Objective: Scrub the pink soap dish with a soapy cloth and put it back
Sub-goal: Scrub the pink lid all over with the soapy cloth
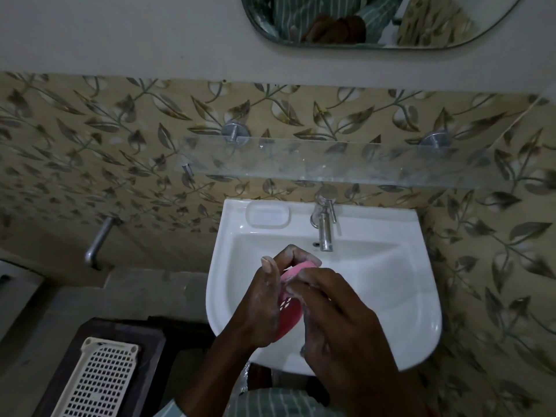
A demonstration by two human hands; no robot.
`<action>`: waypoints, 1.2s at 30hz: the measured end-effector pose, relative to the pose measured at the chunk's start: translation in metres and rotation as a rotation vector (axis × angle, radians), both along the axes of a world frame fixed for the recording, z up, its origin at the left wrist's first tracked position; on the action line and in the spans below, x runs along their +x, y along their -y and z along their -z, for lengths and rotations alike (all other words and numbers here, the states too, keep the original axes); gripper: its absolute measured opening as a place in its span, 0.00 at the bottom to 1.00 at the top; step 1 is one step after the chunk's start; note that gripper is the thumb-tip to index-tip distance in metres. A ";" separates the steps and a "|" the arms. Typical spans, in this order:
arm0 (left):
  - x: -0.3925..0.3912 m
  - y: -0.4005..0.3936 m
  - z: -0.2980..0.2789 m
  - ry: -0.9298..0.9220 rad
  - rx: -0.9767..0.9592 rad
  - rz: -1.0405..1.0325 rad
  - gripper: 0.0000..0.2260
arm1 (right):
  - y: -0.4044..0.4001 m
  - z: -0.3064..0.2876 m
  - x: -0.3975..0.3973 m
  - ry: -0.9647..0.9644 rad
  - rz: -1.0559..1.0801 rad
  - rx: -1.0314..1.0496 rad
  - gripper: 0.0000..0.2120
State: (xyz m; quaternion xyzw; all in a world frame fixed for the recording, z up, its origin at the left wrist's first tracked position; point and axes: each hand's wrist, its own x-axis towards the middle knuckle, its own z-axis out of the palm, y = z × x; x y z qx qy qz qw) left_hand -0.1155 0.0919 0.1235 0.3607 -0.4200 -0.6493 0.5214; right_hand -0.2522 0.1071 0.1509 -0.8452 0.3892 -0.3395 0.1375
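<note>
The pink soap dish [289, 314] with small drain holes is held on edge over the left part of the white basin [391, 284]. My left hand [267, 299] grips it from the left, fingers curled over its top rim. My right hand [340, 314] lies against the dish's right face, fingertips pressing on it, with soap suds on the fingers. No cloth shows; anything under my right hand is hidden.
A chrome tap [324, 227] stands at the basin's back rim, with a moulded soap recess [267, 216] to its left. A glass shelf [331, 161] juts out above. A white perforated tray [102, 383] lies on a dark stand at lower left. A wall pipe [97, 242] sticks out at left.
</note>
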 end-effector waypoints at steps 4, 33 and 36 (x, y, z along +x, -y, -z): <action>0.003 -0.003 -0.002 0.019 -0.006 -0.038 0.38 | 0.015 -0.001 -0.014 0.068 0.107 0.086 0.16; -0.003 -0.003 0.004 0.316 -0.110 -0.071 0.43 | -0.002 0.004 -0.016 0.162 -0.095 0.068 0.16; -0.007 -0.007 -0.001 0.153 -0.120 -0.068 0.42 | 0.005 0.001 -0.023 0.284 -0.029 0.116 0.13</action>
